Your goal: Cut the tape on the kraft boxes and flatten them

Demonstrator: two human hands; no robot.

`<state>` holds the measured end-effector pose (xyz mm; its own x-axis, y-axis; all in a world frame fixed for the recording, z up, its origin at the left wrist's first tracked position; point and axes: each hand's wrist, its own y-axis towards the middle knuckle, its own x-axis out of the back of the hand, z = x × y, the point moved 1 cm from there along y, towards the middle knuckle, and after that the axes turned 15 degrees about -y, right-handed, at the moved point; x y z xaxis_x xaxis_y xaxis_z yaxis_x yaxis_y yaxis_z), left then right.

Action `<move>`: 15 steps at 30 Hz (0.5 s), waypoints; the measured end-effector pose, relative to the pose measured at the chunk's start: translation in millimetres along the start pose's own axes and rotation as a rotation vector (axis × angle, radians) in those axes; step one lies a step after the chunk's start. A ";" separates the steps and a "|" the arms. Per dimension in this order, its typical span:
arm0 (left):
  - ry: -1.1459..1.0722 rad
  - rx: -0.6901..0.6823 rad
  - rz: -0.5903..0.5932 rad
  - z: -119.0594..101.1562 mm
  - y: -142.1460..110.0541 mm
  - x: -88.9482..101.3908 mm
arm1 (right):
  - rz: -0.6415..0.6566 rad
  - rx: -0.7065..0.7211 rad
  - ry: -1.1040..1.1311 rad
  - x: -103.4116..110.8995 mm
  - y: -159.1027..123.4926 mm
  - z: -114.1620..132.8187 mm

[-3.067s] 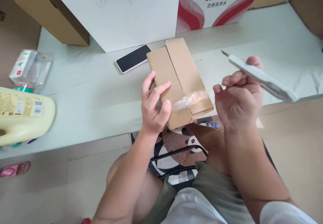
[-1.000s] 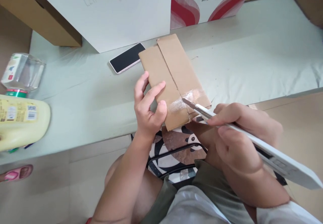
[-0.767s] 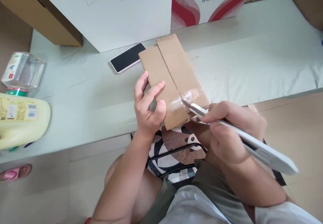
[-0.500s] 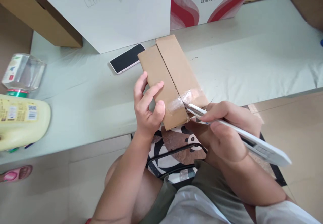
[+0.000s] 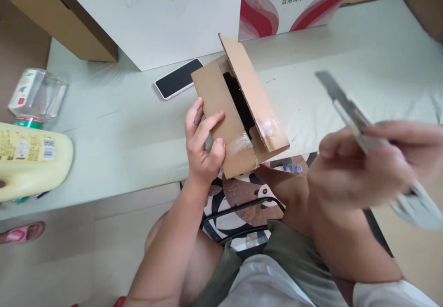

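Note:
A small cardboard box (image 5: 216,108) rests at the table's front edge, one top flap raised and the other lying nearly flat. Something dark shows through the gap between the flaps, too shadowed to name. Cut clear tape clings to both flaps at the near end. My left hand (image 5: 204,143) grips the box's left side, fingertips and thumb on the flat flap. Well to the right of the box, my right hand (image 5: 367,168) is closed around a white utility knife (image 5: 356,117), its blade extended and pointing up and left. This hand is blurred by motion.
Behind the box lies a phone (image 5: 178,78) beside a large white carton (image 5: 155,16) and a red-and-white carton (image 5: 294,9). A clear bottle (image 5: 41,94) and a pale yellow jug (image 5: 34,161) lie at the left. Below is a panda-patterned stool (image 5: 235,187).
The utility knife has left the tape seam and swung up and right with my right hand. The box's right flap has lifted, exposing a dark gap. My left hand keeps its hold.

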<state>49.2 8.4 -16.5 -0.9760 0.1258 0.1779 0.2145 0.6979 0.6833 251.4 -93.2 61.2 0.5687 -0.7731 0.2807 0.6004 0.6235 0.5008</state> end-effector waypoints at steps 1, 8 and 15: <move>-0.030 0.000 -0.003 2.7 0.0 1.9 | -0.087 0.034 -0.089 -4.7 3.0 -8.4; -0.384 0.215 -0.068 22.3 10.7 23.7 | 0.451 0.006 -0.629 -37.1 13.8 -72.7; -0.689 0.699 -0.403 15.8 21.6 47.9 | 0.706 -0.004 -0.793 -52.3 11.9 -97.9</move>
<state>6.4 40.7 -4.3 -0.8282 0.0144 -0.5603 0.0146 0.9999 0.0042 283.9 -34.0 -27.6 0.2604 -0.0894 0.9614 0.2795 0.9601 0.0136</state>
